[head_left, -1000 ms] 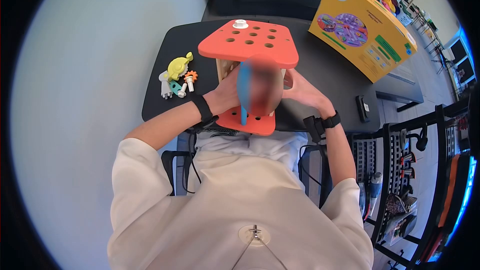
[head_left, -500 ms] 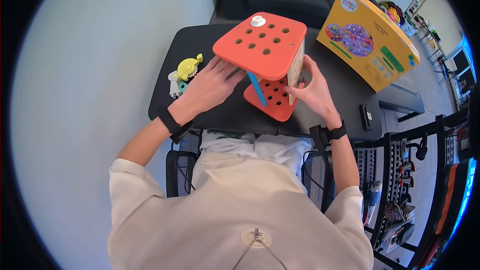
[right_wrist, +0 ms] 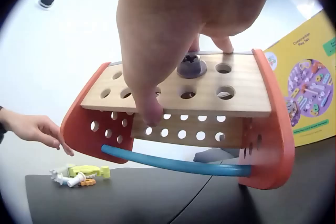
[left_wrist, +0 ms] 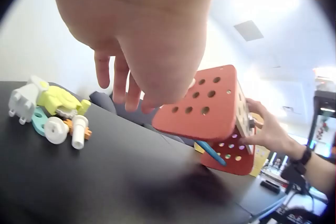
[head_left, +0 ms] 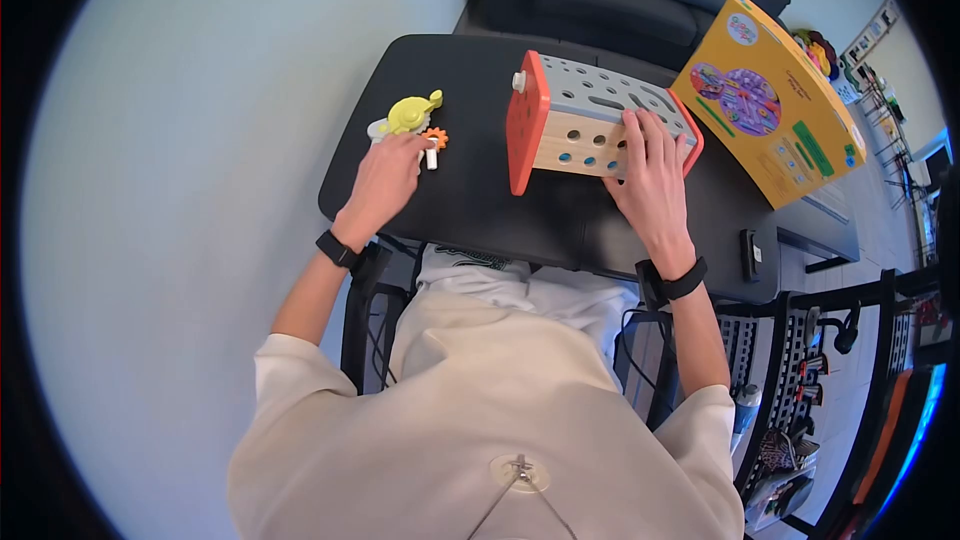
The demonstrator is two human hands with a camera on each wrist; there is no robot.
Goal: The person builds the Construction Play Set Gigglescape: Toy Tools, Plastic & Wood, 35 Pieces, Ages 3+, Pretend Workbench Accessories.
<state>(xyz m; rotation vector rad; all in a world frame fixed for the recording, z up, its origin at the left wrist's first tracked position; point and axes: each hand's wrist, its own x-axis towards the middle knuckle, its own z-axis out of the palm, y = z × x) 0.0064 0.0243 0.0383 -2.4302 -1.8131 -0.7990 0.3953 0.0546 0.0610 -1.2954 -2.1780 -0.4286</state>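
A toy toolbox (head_left: 582,143) lies lengthwise on the black table, with red end panels, wooden sides and a grey holed face. My right hand (head_left: 655,180) grips it near its right end; the thumb presses the wooden side and the fingers reach over the grey edge. A grey screw (right_wrist: 192,67) and a blue rod (right_wrist: 184,167) show in the right wrist view. At the left, my left hand (head_left: 385,185) reaches over loose toy pieces, fingers loosely bent: a yellow piece (head_left: 408,116), an orange gear (head_left: 438,139) and a white bolt (head_left: 432,158). A teal strip (left_wrist: 39,122) lies there too.
A yellow play-set box (head_left: 765,105) stands behind the toolbox at the right. Near the table's right edge lies a small black object (head_left: 751,255). A dark sofa (head_left: 610,5) is beyond the table, and black shelving (head_left: 790,380) stands to the right.
The toolbox has been turned from standing on its red end to lying lengthwise, farther right. My left hand has let go of it and moved left to the loose pieces; my right hand still holds it.
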